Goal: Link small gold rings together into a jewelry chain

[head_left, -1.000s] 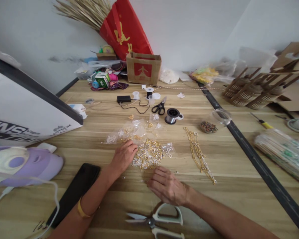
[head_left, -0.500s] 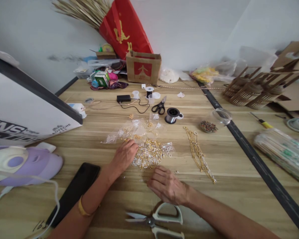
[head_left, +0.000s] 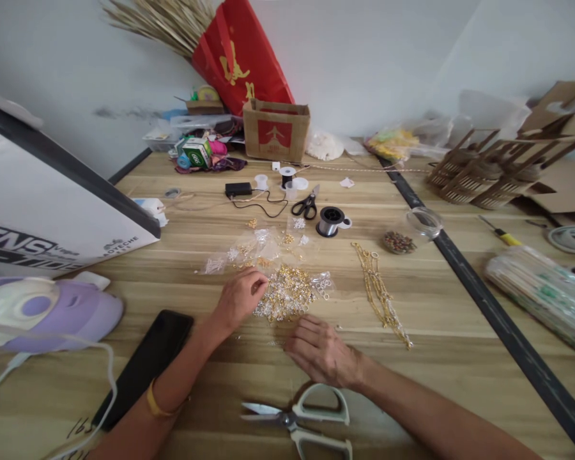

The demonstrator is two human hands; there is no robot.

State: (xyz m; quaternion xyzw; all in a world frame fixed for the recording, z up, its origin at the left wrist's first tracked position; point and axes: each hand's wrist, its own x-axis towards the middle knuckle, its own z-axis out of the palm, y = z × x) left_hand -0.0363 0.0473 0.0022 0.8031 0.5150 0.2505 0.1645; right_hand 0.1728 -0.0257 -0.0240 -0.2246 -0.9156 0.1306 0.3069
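Note:
A pile of small gold and silver beads (head_left: 287, 291) lies on the wooden table. At its left edge my left hand (head_left: 239, 297) is closed, thumb and fingertips together; anything in the pinch is too small to make out. My right hand (head_left: 322, 351) rests just below the pile with its fingers curled down to the table, hiding whatever they hold. A short fine chain (head_left: 276, 344) lies at the tips of its fingers. White-handled scissors (head_left: 294, 418) lie with blades parted below that hand. Gold and silver chains (head_left: 381, 294) are laid out to the right.
Small plastic bags of findings (head_left: 261, 246) spread behind the pile. Farther back are a wire spool (head_left: 330, 220) and black scissors (head_left: 306, 204). A tipped clear jar (head_left: 424, 223) with beads stands right. A black phone (head_left: 148, 364) lies beside my left forearm.
My left hand has turned slightly and lifted, its thumb and fingertips now showing beside the pile. My right hand has barely moved.

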